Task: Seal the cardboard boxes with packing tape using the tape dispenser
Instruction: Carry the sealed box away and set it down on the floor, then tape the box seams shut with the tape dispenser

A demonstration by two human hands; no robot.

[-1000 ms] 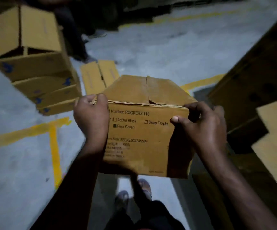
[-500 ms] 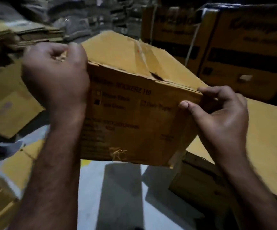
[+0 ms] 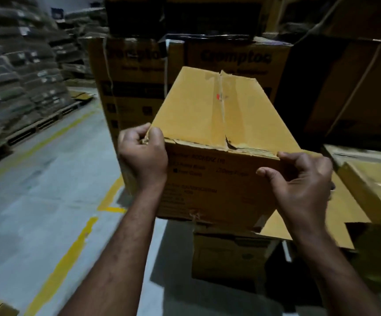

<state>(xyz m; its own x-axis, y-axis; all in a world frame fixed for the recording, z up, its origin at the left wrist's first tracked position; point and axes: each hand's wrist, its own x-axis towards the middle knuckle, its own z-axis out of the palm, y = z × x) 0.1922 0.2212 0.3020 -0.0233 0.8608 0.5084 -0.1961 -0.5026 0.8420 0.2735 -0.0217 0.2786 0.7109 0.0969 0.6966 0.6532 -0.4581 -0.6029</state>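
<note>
- The step in hand looks like positioning: a person carries a closed cardboard box (image 3: 219,124) toward a stack, and no tape dispenser shows anywhere in view.
- Far left, sacks (image 3: 13,76) are piled on pallets beside a grey floor (image 3: 48,190) marked with yellow lines.
- The left hand (image 3: 142,156) is clamped on the box's near-left top corner, its fingers curled over the frayed edge.
- Between the hands, the top flaps lie shut. The centre seam (image 3: 221,106) has a small tear at the near edge and a strip of what may be old tape. I judge it needs a fresh strip.
- The right hand (image 3: 303,179) grips the near-right corner, fingers hooked round the side and the thumb flat on the printed near face.
- The hands are well apart, one on each near corner.
- Below and to the right sit a lower carton (image 3: 230,254) and a flat cardboard sheet (image 3: 344,215). I cannot tell whether the box touches them.
- Behind stand big printed cartons (image 3: 235,58).
- The next move calls for setting the box down level, freeing one hand and finding the dispenser.
</note>
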